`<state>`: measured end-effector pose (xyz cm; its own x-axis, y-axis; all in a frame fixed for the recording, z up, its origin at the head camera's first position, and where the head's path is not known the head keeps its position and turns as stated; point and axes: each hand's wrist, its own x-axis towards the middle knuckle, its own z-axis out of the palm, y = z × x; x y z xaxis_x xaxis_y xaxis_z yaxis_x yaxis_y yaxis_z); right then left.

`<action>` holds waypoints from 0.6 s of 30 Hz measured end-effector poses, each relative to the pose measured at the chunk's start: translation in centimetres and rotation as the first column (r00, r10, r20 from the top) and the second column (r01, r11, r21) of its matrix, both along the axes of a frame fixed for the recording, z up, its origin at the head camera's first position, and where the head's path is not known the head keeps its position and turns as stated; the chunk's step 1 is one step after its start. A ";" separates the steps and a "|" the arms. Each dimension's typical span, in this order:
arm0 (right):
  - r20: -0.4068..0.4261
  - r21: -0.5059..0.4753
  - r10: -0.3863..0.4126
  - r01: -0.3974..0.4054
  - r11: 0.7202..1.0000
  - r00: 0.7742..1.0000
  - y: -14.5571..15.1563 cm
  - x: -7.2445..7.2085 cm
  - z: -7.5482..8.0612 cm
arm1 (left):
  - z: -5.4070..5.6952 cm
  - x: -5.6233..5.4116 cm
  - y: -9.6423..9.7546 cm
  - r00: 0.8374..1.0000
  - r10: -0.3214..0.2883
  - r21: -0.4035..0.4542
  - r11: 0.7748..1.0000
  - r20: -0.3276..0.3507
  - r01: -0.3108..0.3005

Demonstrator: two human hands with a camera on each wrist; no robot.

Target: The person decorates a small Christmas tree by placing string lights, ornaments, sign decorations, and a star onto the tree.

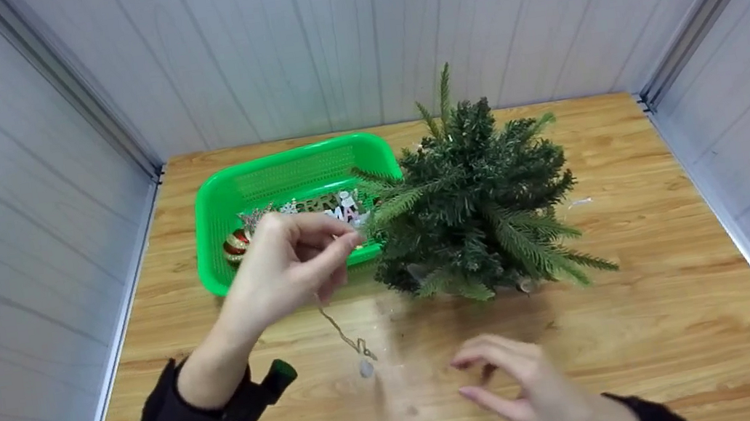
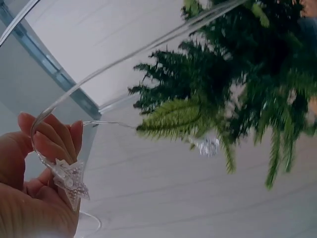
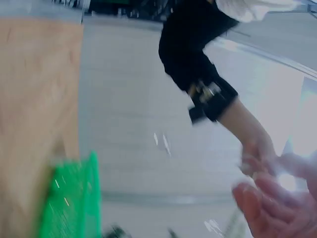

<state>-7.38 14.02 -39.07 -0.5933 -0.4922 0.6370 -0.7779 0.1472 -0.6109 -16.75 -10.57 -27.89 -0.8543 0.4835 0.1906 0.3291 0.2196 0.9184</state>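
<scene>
Wire [image 1: 341,334] dangles, apparently clear of basket rim [image 1: 201,238].

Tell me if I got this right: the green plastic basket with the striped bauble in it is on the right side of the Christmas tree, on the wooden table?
Not quite. The head view shows the green plastic basket with the striped bauble in it on the left side of the Christmas tree, on the wooden table.

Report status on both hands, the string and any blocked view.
Left hand pinching clear string, star on it. Right hand empty, thumb and forefinger apart. Tree hides part of green basket from head view.
</scene>
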 end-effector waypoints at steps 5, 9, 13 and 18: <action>0.057 -0.031 -0.065 0.067 0.997 0.996 -3.5 0.1 -0.8 | -2.1 0.8 1.0 0.997 -0.008 0.168 0.986 0.073 -0.005; 0.164 -0.004 -0.097 0.099 0.995 0.982 -5.6 -0.3 -3.7 | -4.2 1.6 1.3 0.992 0.036 0.386 0.919 0.120 -0.079; 0.258 0.062 -0.134 0.122 0.991 0.957 -7.0 -1.0 -6.2 | -6.1 2.2 1.4 0.978 0.118 0.564 0.802 0.172 -0.196; 0.324 0.121 -0.124 0.088 0.989 0.938 -8.4 -2.0 -8.1 | -7.5 2.6 1.6 0.969 0.109 0.662 0.713 0.222 -0.231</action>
<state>-9.40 5.66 -47.19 -0.8135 -0.4676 0.3459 -0.5120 0.2936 -0.8072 -14.19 -9.02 -35.35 -0.9562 0.1200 0.2671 0.1891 -0.4434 0.8761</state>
